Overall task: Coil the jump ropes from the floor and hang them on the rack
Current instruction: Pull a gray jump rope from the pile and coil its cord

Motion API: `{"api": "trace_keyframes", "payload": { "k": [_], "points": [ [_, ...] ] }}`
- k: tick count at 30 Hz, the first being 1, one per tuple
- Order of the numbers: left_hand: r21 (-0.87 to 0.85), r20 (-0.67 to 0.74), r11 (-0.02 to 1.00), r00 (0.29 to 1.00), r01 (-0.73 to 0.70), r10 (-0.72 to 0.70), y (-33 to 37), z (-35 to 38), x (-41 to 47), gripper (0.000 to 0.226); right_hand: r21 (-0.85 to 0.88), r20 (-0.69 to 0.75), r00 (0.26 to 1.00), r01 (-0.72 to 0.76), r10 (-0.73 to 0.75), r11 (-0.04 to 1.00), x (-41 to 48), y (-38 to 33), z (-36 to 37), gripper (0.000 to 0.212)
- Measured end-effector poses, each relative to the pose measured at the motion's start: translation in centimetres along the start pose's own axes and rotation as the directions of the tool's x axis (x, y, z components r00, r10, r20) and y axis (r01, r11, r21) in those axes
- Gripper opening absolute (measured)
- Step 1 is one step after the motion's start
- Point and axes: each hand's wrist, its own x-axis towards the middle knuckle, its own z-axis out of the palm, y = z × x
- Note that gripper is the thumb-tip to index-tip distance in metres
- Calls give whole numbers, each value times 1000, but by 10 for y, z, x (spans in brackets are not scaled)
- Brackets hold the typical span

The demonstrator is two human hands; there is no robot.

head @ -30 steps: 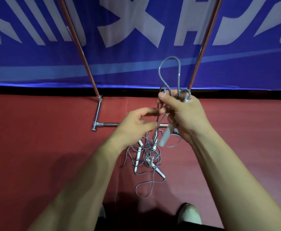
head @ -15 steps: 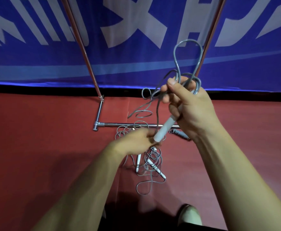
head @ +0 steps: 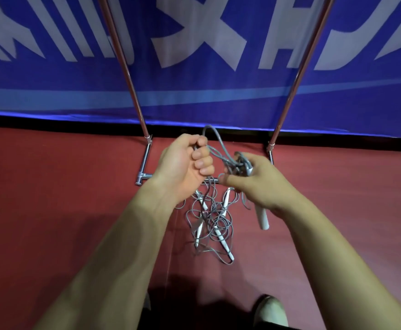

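Note:
A grey jump rope (head: 220, 153) with white handles stretches between my two hands above the floor. My left hand (head: 185, 163) grips a loop of the cord, fingers curled round it. My right hand (head: 254, 182) holds several grey coils bunched together, and one white handle (head: 262, 216) hangs down below its palm. Under my hands a tangle of grey rope (head: 212, 220) with white handles lies on the red floor. The metal rack (head: 144, 160) stands just behind, its two poles rising out of view.
A blue banner (head: 194, 91) with white letters closes off the back behind the rack's right pole (head: 289, 98). The red floor (head: 52, 198) spreads to both sides. My shoe (head: 269, 310) shows at the bottom edge.
My left hand has risen from the tangle and taken hold of a loop of cord. My right hand has dropped lower with its coils, and the tall loop above it has gone.

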Motion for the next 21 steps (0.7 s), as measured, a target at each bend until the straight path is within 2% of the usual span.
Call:
{"api": "trace_keyframes", "payload": {
  "k": [3, 5, 7, 9, 11, 13, 16, 18, 21],
  "points": [
    [-163, 52, 987, 999, 3, 6, 3, 3, -4, 27, -37, 168, 985, -15, 21, 999, -5, -4, 12, 30],
    [-244, 81, 970, 997, 6, 14, 8, 7, -8, 28, -106, 169, 986, 21, -3, 994, -5, -7, 20, 27],
    [-264, 78, 964, 995, -32, 55, 12, 11, -12, 26, -149, 110, 993, 53, -36, 987, -2, -8, 22, 25],
    [-155, 9, 976, 988, -151, 154, 13, 13, -15, 22, -122, 1, 999, 50, -51, 991, 2, -10, 21, 23],
    [86, -87, 950, 948, -299, 306, 11, 12, -16, 19, 9, -120, 991, 55, -54, 998, 4, -11, 18, 25],
    [333, -103, 888, 923, -318, 370, 6, 8, -14, 20, 149, -200, 979, 73, -43, 986, 4, -17, 14, 24],
    [556, 89, 802, 975, -218, 204, -7, 1, -13, 22, 359, -243, 970, 111, -22, 927, 2, -27, 10, 21],
    [624, 226, 740, 964, -252, 137, -15, -3, -13, 24, 422, -249, 968, 118, -10, 899, 1, -29, 8, 22],
    [630, 234, 704, 945, -327, 229, -16, -5, -13, 28, 476, -287, 958, 136, 7, 869, 4, -27, 6, 21]
  ]
}}
